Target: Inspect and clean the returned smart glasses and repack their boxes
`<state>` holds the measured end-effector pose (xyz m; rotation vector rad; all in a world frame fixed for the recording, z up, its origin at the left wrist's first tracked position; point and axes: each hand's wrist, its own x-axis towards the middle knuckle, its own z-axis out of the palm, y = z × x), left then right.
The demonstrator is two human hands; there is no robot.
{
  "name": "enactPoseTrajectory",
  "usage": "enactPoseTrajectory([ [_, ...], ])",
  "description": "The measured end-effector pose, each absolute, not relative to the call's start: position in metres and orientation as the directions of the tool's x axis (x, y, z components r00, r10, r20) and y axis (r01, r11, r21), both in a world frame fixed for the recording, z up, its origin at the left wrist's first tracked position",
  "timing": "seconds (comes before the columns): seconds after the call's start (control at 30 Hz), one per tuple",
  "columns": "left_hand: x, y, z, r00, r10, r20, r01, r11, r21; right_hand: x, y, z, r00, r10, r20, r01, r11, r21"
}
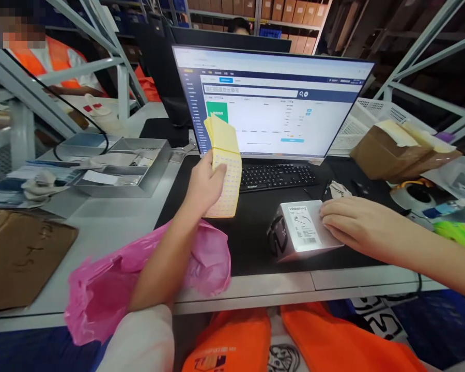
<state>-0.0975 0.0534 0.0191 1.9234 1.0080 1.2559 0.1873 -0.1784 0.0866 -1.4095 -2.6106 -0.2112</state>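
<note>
My left hand is closed around folded yellow label sheets with rows of small print, held upright in front of the monitor. At the right, my right hand grips the far right edge of a white box marked "Wakening", which rests on the black desk mat. Its thumb is hidden. Under my left forearm lies a crumpled pink plastic bag, hanging over the table's front edge.
A monitor and a black keyboard stand behind my hands. Grey trays and a cardboard box are on the left. Another carton and a tape roll sit right. A person in an orange vest is beyond the frame.
</note>
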Motion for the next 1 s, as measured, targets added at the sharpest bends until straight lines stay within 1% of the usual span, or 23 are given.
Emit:
enactPoseTrajectory([
  [0.1,-0.099,0.056,0.017,0.241,0.853,0.462,0.288,-0.518,0.806,0.197,-0.19,0.083,-0.527,0.824,0.21,0.84,0.543,-0.02],
  [0.17,-0.101,0.058,0.015,0.24,0.851,0.467,0.287,-0.522,0.804,0.204,-0.198,0.079,-0.459,0.862,0.214,0.865,0.489,-0.114],
  [0.23,-0.101,0.06,0.012,0.248,0.85,0.466,0.267,-0.522,0.81,0.208,-0.206,0.069,-0.41,0.886,0.216,0.877,0.448,-0.175],
  [0.3,-0.101,0.063,0.009,0.256,0.849,0.463,0.235,-0.519,0.822,0.208,-0.21,0.055,-0.397,0.881,0.258,0.875,0.448,-0.183],
  [0.37,-0.1,0.065,0.007,0.257,0.85,0.459,0.197,-0.511,0.836,0.205,-0.213,0.039,-0.388,0.859,0.334,0.864,0.466,-0.193],
  [0.43,-0.099,0.064,0.007,0.253,0.853,0.456,0.152,-0.5,0.852,0.203,-0.216,0.026,-0.351,0.84,0.413,0.852,0.47,-0.232],
  [0.5,-0.097,0.06,0.01,0.263,0.852,0.454,0.078,-0.487,0.87,0.204,-0.218,0.02,-0.311,0.835,0.455,0.844,0.462,-0.273],
  [0.57,-0.096,0.053,0.014,0.309,0.841,0.444,-0.025,-0.46,0.888,0.209,-0.217,0.024,-0.308,0.844,0.44,0.831,0.464,-0.308],
  [0.67,-0.093,0.042,0.022,0.42,0.799,0.43,-0.177,-0.392,0.903,0.214,-0.196,0.045,-0.3,0.849,0.435,0.794,0.475,-0.379],
  [0.77,-0.092,0.032,0.026,0.512,0.751,0.418,-0.272,-0.319,0.908,0.2,-0.149,0.078,-0.129,0.828,0.546,0.82,0.399,-0.41],
  [0.83,-0.092,0.028,0.026,0.555,0.73,0.399,-0.284,-0.284,0.916,0.182,-0.108,0.099,-0.033,0.803,0.595,0.822,0.361,-0.441],
  [0.87,-0.092,0.026,0.025,0.569,0.725,0.389,-0.28,-0.274,0.92,0.173,-0.087,0.109,-0.024,0.805,0.593,0.797,0.373,-0.475],
  [0.9,-0.092,0.026,0.024,0.578,0.723,0.38,-0.274,-0.266,0.924,0.164,-0.068,0.117,-0.034,0.831,0.556,0.758,0.384,-0.527],
  [0.97,-0.092,0.026,0.022,0.58,0.724,0.373,-0.275,-0.257,0.926,0.148,-0.037,0.13,-0.103,0.907,0.408,0.633,0.376,-0.677],
  [1.0,-0.093,0.027,0.021,0.574,0.726,0.379,-0.286,-0.256,0.923,0.141,-0.027,0.134,-0.149,0.935,0.321,0.557,0.348,-0.754],
])
